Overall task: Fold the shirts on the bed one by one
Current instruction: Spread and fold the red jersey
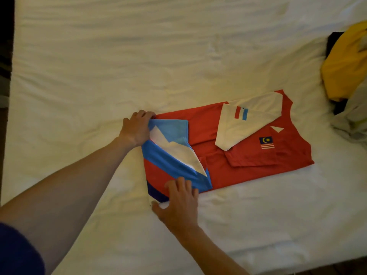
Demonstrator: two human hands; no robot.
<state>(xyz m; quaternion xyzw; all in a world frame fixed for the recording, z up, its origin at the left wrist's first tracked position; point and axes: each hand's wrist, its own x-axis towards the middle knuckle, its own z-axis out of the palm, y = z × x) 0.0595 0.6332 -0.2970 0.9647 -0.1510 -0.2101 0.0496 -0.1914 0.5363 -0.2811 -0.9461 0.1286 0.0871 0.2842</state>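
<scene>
A red shirt [248,155] with white sleeves, blue and white panels and a small flag patch lies flat on the bed, its sides folded in and its collar end to the right. Its bottom hem is turned up over the body at the left. My left hand [137,128] grips the far corner of that turned-up hem, fingers curled over the edge. At the near corner, my right hand [178,203] holds the hem with the fingers on top and the thumb at the edge.
The white bed sheet [139,66] spreads wide around the shirt. A pile of other clothes [345,66], yellow on top with dark and pale pieces, sits at the right edge. The bed's left edge borders a dark floor [6,56].
</scene>
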